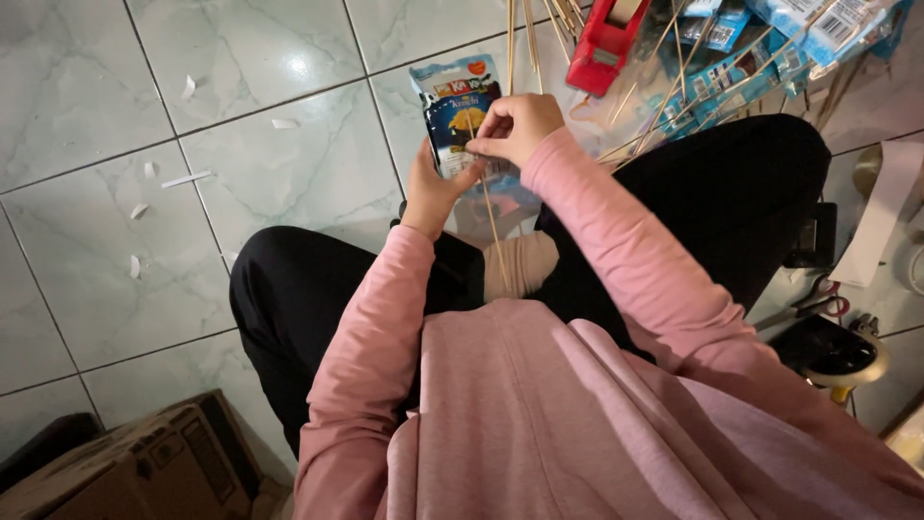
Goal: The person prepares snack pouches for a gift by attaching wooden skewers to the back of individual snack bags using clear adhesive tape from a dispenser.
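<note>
While gripped above the lap, listed from the packet outward:

Packet: small blue snack packet (pixel 460 111), upright, raised over the black-trousered knees, above the tiled floor (pixel 87 125).
Stick: thin wooden stick (pixel 493 226), lying against the packet's front face and running down toward the lap; upper end hidden under the fingers.
Left hand: left hand (pixel 433 188), wrapped around the packet's lower left edge from behind, thumb pressed on the front; fingers closed on the packet.
Right hand: right hand (pixel 515 125), at the packet's right edge, fingertips pinched together on the front face where the stick meets it; whether stick or packet alone is pinched, impossible to tell.
Sleeves: pink sweatshirt sleeves (pixel 616 250), reaching to both wrists.
Loose sticks: more wooden sticks (pixel 664 91), scattered just beyond the right hand, crossing one another.
Other packets: heap of blue packets (pixel 770 43), behind the sticks, top right.
Tape dispenser: red tape dispenser (pixel 602 43), just beyond the packet, among the stick ends.
Scissors: scissors with dark and red handles (pixel 804 306), on the floor beside the right knee.
Tape roll: roll of tape (pixel 839 354), near the scissors.
Paper scraps: white paper bits (pixel 183 178), strewn on the tiles, well apart to the left.
Box: cardboard box (pixel 144 462), bottom left corner.
</note>
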